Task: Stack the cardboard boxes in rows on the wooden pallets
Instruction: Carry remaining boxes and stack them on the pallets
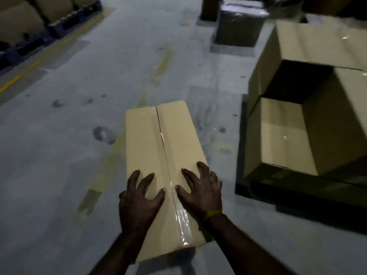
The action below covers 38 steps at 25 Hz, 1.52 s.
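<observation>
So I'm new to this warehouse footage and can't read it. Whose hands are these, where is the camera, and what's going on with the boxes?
There is one picture, from a camera worn on a person's head, looking forward and down. The left hand and right hand lie spread on top of a taped cardboard box, fingers slightly bent; whether it is lifted or resting on the grey floor is unclear. To the right, more boxes are stacked on a dark pallet. Further boxes on pallets show at far upper left.
</observation>
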Tool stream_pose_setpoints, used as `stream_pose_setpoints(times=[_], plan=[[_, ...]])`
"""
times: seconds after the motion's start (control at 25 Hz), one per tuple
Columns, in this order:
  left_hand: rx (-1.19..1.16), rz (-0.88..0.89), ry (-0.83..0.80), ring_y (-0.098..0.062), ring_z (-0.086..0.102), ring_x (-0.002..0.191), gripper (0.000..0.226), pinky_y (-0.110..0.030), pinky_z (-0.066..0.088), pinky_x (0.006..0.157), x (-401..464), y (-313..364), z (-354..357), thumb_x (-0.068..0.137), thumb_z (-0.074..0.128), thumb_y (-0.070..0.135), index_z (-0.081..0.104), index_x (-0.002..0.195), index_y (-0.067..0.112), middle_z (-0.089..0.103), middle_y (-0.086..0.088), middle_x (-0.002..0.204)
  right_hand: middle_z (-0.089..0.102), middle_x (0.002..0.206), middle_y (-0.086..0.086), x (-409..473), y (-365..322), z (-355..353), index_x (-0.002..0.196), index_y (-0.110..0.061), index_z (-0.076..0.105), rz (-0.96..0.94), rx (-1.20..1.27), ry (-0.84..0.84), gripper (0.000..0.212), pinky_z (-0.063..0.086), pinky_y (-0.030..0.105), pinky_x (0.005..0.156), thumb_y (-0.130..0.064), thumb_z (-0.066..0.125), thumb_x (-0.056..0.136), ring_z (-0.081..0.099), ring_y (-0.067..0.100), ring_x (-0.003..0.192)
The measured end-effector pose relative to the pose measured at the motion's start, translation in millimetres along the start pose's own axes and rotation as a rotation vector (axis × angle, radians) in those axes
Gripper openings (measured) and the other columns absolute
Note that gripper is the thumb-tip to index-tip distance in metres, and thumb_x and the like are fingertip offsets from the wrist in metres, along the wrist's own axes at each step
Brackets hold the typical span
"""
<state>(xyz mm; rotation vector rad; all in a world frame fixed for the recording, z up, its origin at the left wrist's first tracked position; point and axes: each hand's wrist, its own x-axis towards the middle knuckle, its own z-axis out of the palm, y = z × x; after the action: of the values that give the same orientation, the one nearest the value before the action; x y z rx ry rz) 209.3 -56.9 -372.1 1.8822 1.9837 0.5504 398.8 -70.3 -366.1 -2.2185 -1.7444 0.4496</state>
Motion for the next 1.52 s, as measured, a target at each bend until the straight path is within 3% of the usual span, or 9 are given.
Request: stream_pose_setpoints(times=[0.32,0.48,0.6,0.88,1.2,1.36,1.52], plan=[[-0.104,0.300,-0.086,-0.028,0.042,0.133,0.068,-0.044,0.040,0.104,14.1,253.6,54.2,0.077,0.062,0.069,0.049,0.139,0.045,0.025,0.015,0.158,0.018,0.154,-0.010,21.5,178.1,-167.5,0.137,-0.050,0.045,0.219,0.056,0.219,0.061,0.022,0.051,0.113,-0.070,0.047,0.079,0.029,0.025,0.135],[-0.148,0.403,-0.155,-0.030,0.043,0.131,0.068,-0.043,0.041,0.104,12.9,338.5,99.5,0.077,0.063,0.069,0.048,0.139,0.046,0.023,0.015,0.158,0.021,0.152,-0.008,24.9,259.4,-208.6,0.135,-0.048,0.048,0.311,0.037,0.287,0.064,0.025,0.051,0.112,-0.072,0.048,0.076,0.034,0.028,0.133],[-0.166,0.439,-0.235,-0.030,0.040,0.134,0.070,-0.045,0.041,0.106,19.0,384.2,133.2,0.078,0.065,0.068,0.046,0.141,0.045,0.021,0.014,0.159,0.020,0.153,-0.006,39.7,308.0,-228.3,0.137,-0.048,0.047,0.383,0.018,0.249,0.067,0.024,0.050,0.113,-0.073,0.043,0.075,0.032,0.027,0.135],[-0.147,0.443,-0.311,-0.023,0.038,0.138,0.076,-0.040,0.035,0.108,78.6,442.4,215.5,0.070,0.044,0.078,0.045,0.140,0.047,0.021,0.015,0.160,0.017,0.155,-0.008,109.9,383.7,-233.6,0.139,-0.052,0.041,0.472,-0.014,0.191,0.069,0.022,0.049,0.115,-0.075,0.038,0.075,0.029,0.026,0.138],[-0.085,0.440,-0.356,-0.027,0.036,0.139,0.077,-0.045,0.032,0.111,99.9,472.7,269.5,0.069,0.046,0.077,0.047,0.140,0.046,0.018,0.013,0.162,0.015,0.158,-0.011,147.6,439.5,-219.1,0.142,-0.053,0.035,0.481,-0.006,0.157,0.067,0.019,0.052,0.115,-0.074,0.034,0.079,0.016,0.029,0.144],[-0.019,0.487,-0.401,-0.027,0.031,0.144,0.080,-0.048,0.029,0.113,108.8,475.5,274.6,0.072,0.048,0.080,0.044,0.144,0.043,0.016,0.006,0.163,0.009,0.163,-0.006,132.6,440.3,-221.3,0.148,-0.049,0.023,0.361,-0.140,0.086,0.057,0.008,0.058,0.118,-0.063,0.035,0.095,-0.005,0.030,0.150],[0.066,0.516,-0.480,-0.034,0.023,0.146,0.083,-0.052,0.031,0.112,90.8,466.0,259.6,0.072,0.055,0.081,0.035,0.146,0.047,0.010,0.004,0.165,-0.006,0.165,-0.007,83.6,443.7,-230.6,0.148,-0.055,0.016,0.110,-0.109,-0.155,0.071,-0.010,0.055,0.116,-0.074,0.043,0.086,-0.013,0.023,0.150]])
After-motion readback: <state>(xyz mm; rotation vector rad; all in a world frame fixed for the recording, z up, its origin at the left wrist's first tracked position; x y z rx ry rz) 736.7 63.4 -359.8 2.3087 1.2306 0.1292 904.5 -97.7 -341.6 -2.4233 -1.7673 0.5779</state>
